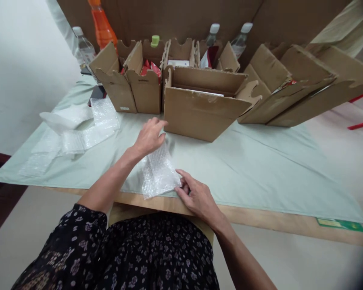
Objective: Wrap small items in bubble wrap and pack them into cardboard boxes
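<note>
A clear bubble wrap piece (161, 171) lies on the pale green cloth near the table's front edge. My right hand (198, 195) is at its lower right corner, with thumb and curled fingers closed on the edge. Over the far end of the wrap hovers my left hand (149, 137), its thumb and fingers apart and nothing visible in it. Its fingertips come close to the lower left corner of an open cardboard box (204, 114), but whether they touch it I cannot tell.
More bubble wrap (74, 139) lies loose at the left. Several open cardboard holders (147, 90) line the back, with others leaning at the right (269, 92). Behind them stand an orange bottle (103, 28) and clear bottles (240, 40). A wooden edge (245, 215) runs along the front.
</note>
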The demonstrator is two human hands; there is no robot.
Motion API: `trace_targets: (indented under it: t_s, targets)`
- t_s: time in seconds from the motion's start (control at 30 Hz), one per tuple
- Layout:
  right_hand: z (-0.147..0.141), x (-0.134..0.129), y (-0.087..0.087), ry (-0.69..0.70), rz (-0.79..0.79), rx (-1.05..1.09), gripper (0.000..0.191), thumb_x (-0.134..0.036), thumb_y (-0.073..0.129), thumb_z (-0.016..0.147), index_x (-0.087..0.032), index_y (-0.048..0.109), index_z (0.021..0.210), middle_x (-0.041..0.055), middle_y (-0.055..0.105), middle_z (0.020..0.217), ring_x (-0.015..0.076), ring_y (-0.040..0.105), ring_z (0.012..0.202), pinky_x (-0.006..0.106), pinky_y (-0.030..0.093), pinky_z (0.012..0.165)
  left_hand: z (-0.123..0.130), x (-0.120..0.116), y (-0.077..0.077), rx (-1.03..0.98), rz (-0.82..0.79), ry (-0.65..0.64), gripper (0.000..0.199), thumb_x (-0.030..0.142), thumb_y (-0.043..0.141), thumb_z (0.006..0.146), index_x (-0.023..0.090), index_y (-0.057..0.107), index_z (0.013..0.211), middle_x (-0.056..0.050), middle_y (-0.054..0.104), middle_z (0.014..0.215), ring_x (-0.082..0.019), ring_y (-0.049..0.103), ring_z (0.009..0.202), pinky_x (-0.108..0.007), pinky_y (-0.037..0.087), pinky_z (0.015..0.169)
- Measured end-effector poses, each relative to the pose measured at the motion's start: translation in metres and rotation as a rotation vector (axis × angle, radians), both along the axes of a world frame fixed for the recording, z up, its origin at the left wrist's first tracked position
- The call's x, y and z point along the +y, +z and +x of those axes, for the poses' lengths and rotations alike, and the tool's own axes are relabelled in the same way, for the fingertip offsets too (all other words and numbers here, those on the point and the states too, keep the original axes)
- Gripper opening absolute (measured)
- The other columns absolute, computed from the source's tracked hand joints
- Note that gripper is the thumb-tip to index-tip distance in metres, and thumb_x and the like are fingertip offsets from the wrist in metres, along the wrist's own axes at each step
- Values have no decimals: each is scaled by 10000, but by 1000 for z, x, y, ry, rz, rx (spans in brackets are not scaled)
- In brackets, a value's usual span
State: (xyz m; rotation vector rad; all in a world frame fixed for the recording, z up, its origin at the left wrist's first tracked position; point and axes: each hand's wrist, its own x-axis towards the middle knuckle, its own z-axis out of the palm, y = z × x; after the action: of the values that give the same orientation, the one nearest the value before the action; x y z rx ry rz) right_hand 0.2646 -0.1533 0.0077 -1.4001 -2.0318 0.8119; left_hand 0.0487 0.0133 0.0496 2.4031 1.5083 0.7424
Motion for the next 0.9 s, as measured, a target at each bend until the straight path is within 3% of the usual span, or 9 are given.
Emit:
trace_targets:
  t_s: [0.17,0.3,0.37,0.53,0.77,0.9]
  targets:
    - [9,-13,-2,88,161,-56,548,-120,504,952,-287,531,1473,55,751,1024,217,721,864,389,612,812,-14,-72,-26,46,-50,-230,303,157,577,932,187,702,1206,-129,692,1196,-308,614,1144,-492,512,1025]
    - [14,-7,-4,89,281,-234,511,-72,449,968,-288,581,1412,105,727,1146,240,714,928,392,610,783,-28,-107,-45,18,-63,-243,284,156,564,954,217,704,1194,-129,677,1290,-308,603,1238,-513,505,1071]
    - [11,2,-5,104,369,-333,481,-67,456,962,-276,626,1360,134,715,1216,258,709,952,414,604,781,-29,-109,-50,-11,-45,-221,286,158,565,956,219,702,1199,-130,674,1308,-309,602,1257,-529,500,1088]
    - [-5,18,-5,199,548,-434,363,-68,559,911,-257,715,1178,154,611,1481,325,606,1297,475,570,933,-27,-103,-53,-24,-46,-222,285,163,580,953,208,710,1202,-132,681,1301,-309,604,1254,-517,504,1089]
    - [-13,15,-9,191,647,-307,240,-78,575,937,-190,731,1080,150,704,1361,292,638,1246,430,547,919,-34,-102,-58,-20,-8,-282,295,166,577,967,174,699,1236,-145,670,1345,-308,599,1271,-520,503,1099]
    - [-12,18,-4,244,653,-197,189,-80,591,945,-181,727,1028,117,776,1224,273,681,1190,411,549,887,-35,-104,-53,-48,-25,-299,280,165,582,965,161,702,1219,-150,683,1327,-300,618,1253,-518,510,1090]
